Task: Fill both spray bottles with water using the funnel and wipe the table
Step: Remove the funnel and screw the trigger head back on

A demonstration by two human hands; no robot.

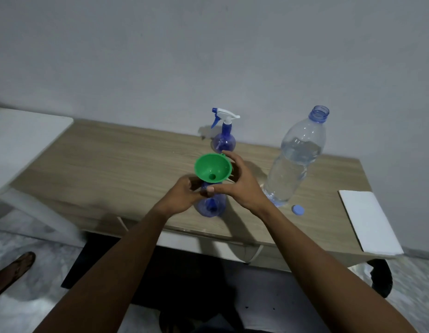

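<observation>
A green funnel [213, 167] sits in the neck of a blue spray bottle [210, 205] that stands headless near the table's front edge. My left hand [182, 195] grips that bottle's neck just under the funnel. My right hand [240, 181] holds the funnel's rim and stem from the right. A second blue spray bottle [223, 138] with a white and blue trigger head stands behind, by the wall. At the right, a large clear water bottle [294, 162] stands uncapped and partly filled, with its blue cap [297, 209] lying beside its base.
The wooden table [107, 164] stands against a grey wall. A white folded cloth [367, 219] lies at the table's right end. A white chair [21, 140] stands to the left. Another person's sandalled foot [11, 270] is on the floor at lower left.
</observation>
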